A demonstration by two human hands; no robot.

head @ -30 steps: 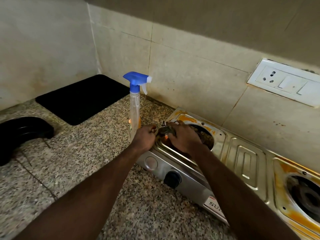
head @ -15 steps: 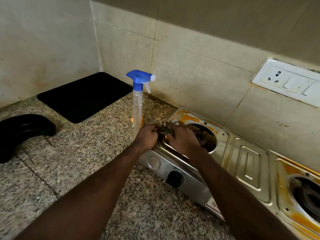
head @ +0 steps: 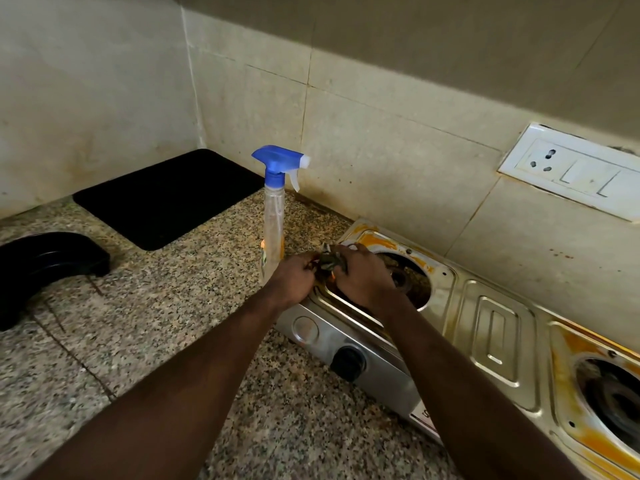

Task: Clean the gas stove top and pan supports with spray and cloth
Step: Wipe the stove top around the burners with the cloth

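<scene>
Head view: left hand [head: 294,277] and right hand [head: 363,275] both pinch a dark wad, probably the cloth [head: 330,259], over the stained left corner of the stove [head: 495,327], spray bottle [head: 273,216] upright just beside; wiping seems in hand, needing firm rubbing next.

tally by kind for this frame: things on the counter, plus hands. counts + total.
spray bottle: 1
gas stove: 1
burner wells: 2
black mat: 1
black curved object: 1
left hand, right hand: 2
dark item gripped between the hands, too small to identify: 1
Total: 9
</scene>
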